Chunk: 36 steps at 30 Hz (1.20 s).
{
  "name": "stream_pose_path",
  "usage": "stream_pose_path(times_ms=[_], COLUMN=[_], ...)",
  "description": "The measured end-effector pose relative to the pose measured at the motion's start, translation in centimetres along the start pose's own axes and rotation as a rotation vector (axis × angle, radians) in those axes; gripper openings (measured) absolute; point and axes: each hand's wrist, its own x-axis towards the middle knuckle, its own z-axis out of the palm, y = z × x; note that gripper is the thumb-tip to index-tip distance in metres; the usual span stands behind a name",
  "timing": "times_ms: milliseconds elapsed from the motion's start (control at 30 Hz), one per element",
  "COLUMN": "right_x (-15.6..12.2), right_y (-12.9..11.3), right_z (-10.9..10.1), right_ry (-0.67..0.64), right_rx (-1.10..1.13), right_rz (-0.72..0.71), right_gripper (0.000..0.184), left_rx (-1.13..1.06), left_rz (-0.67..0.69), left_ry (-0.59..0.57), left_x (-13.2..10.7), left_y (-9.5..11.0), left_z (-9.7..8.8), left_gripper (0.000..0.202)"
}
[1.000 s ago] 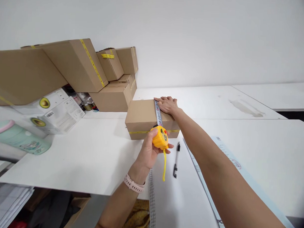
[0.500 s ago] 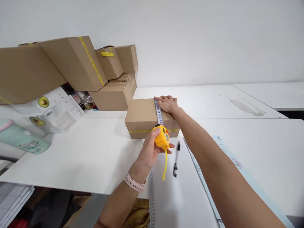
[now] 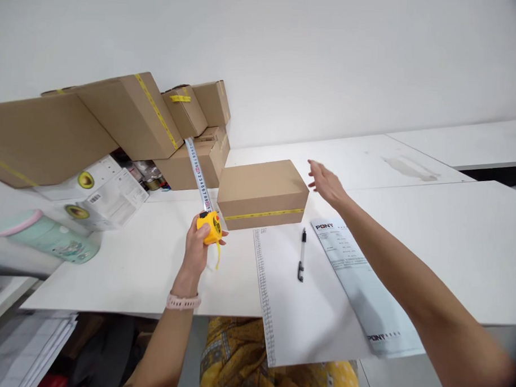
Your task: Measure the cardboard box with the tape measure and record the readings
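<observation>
My left hand (image 3: 198,239) is closed around a yellow tape measure (image 3: 211,227), left of the cardboard box. Its metal blade (image 3: 198,174) sticks out away from me, toward the stacked boxes, with a short yellow strap hanging below the case. The closed cardboard box (image 3: 262,191), with a yellow tape band along its front, rests on the white table. My right hand (image 3: 326,182) hovers just right of that box, empty, fingers stretched out and apart from it. A spiral notebook (image 3: 296,319) lies nearer me, and a black-capped pen (image 3: 302,254) rests on its page.
Several cardboard boxes (image 3: 129,113) are stacked at the left against the wall. Beside them are white avocado-print boxes (image 3: 109,197) and a mint tumbler (image 3: 55,237). A pale blue printed sheet (image 3: 364,293) lies right of the notebook. The table's front edge (image 3: 122,312) is near me.
The tape measure has come off the box top and moved left in my left hand, its blade still out. My right hand has lifted off the box and moved right.
</observation>
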Motion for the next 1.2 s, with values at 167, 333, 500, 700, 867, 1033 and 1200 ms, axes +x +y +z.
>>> stream_pose_path(times_ms=[167, 333, 500, 700, 867, 1033, 1200], right_x=[-3.7, -1.3, 2.3, 5.0, 6.9, 7.5, 6.2], right_y=[-2.1, -4.8, -5.7, -6.8, -8.6, -8.8, -8.3], right_z=[-0.8, -1.3, 0.5, 2.8, 2.2, 3.2, 5.0], right_ry=[-0.293, -0.163, -0.053, -0.051, -0.063, -0.015, 0.146], right_rx=[0.098, -0.053, -0.275, -0.328, -0.32, -0.351, -0.384], right_rz=[-0.004, -0.072, -0.031, -0.098, -0.104, -0.084, -0.165], right_gripper=[0.066, 0.059, 0.046, 0.039, 0.039, 0.041, 0.042], left_rx=[-0.019, -0.07, -0.073, -0.091, -0.079, -0.055, -0.003], left_rz=[-0.08, 0.046, -0.004, -0.062, -0.001, 0.017, 0.137], left_ry=[-0.093, -0.164, -0.161, -0.088, -0.091, -0.084, -0.026], left_x=[2.5, 4.4, 6.4, 8.0, 8.5, 9.0, 5.6], left_y=[-0.1, 4.4, 5.5, 4.1, 6.0, 6.8, 5.7], left_z=[-0.4, 1.1, 1.8, 1.1, 0.1, 0.3, 1.9], left_gripper=[0.055, 0.054, 0.049, 0.046, 0.044, 0.045, 0.047])
